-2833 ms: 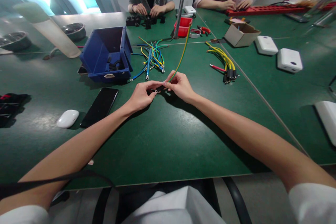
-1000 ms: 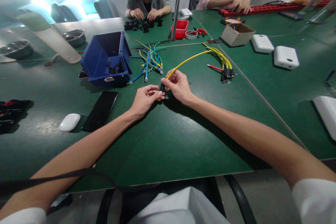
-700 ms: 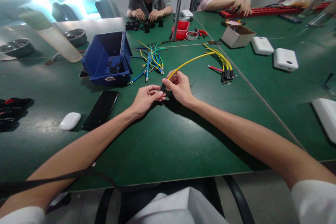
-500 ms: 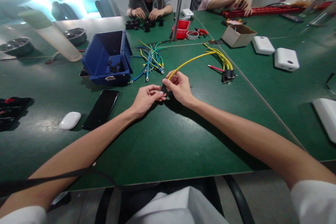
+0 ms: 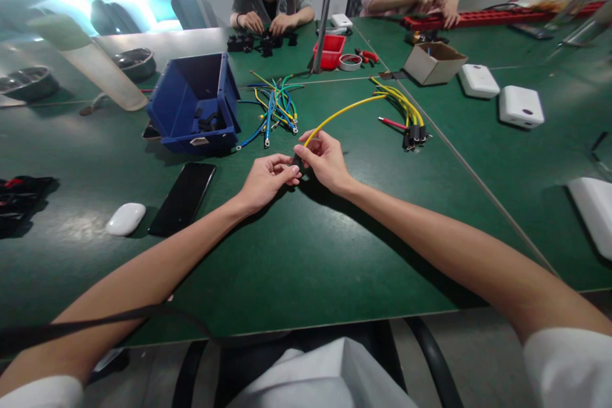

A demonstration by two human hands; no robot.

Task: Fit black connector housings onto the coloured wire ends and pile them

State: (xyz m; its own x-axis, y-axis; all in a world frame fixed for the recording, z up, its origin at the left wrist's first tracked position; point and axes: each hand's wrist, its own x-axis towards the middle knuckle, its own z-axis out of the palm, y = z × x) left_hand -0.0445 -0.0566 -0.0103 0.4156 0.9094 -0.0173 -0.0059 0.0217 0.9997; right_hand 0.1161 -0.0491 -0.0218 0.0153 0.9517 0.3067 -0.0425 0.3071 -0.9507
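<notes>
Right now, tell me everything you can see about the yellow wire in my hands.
The yellow wire is slender, smooth and plastic-looking, with a black sleeve at its near end. It bows up and rightward above the green table toward the bundle; whether it touches that is unclear. Your right hand grips it near the sleeve, which your left hand pinches lower down. Fingers hide its near tip.

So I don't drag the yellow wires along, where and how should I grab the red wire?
Probably best to pinch the red wire near its pale left tip, coming from the left and above: that end sticks out apart from the yellow wires, while its right end meets the black sleeves.
</notes>
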